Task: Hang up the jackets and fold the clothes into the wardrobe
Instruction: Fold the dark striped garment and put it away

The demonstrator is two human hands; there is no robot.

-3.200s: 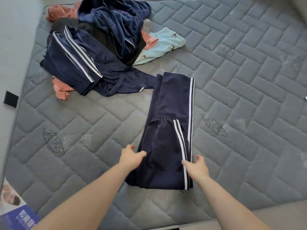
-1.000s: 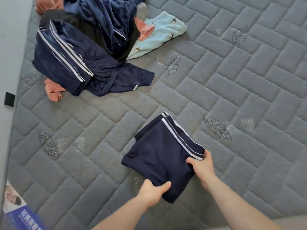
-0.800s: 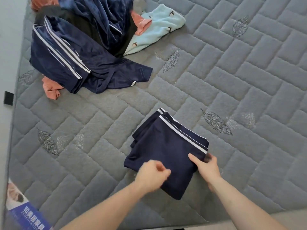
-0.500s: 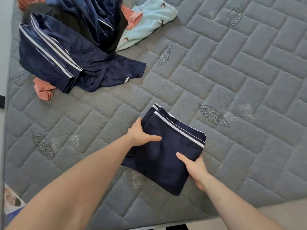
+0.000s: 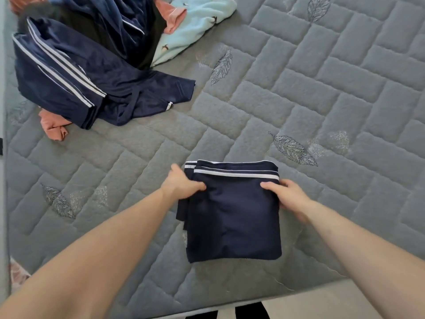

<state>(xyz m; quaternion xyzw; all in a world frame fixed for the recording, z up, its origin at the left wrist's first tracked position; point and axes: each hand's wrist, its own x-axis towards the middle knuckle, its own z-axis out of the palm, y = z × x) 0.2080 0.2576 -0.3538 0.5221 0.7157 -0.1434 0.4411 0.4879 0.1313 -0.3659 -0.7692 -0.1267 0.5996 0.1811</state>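
Left hand: the left hand (image 5: pixel 181 184) grips the left edge of the folded navy trousers (image 5: pixel 232 215) near the top corner, thumb lying on the upper face and fingers tucked round the stacked layers.
Right hand: the right hand (image 5: pixel 288 198) holds the right edge near the opposite top corner, thumb on top of the cloth, the other fingers out of sight beneath or beside the edge.
Trousers: folded into a compact square with white stripes along the far edge; they sit between the two hands, most of the bundle hanging toward the viewer below the grip line. Whether the bundle rests on the mattress or is slightly lifted cannot be told.
Mattress: the grey quilted mattress (image 5: pixel 322 93) with leaf embroidery lies under everything; its near edge shows at the bottom.
Pile: well apart, at the far left, a heap with a navy striped jacket (image 5: pixel 69 77), a light blue garment (image 5: pixel 195 21), a pink garment (image 5: pixel 54 127) poking out beneath, and darker clothes on top.
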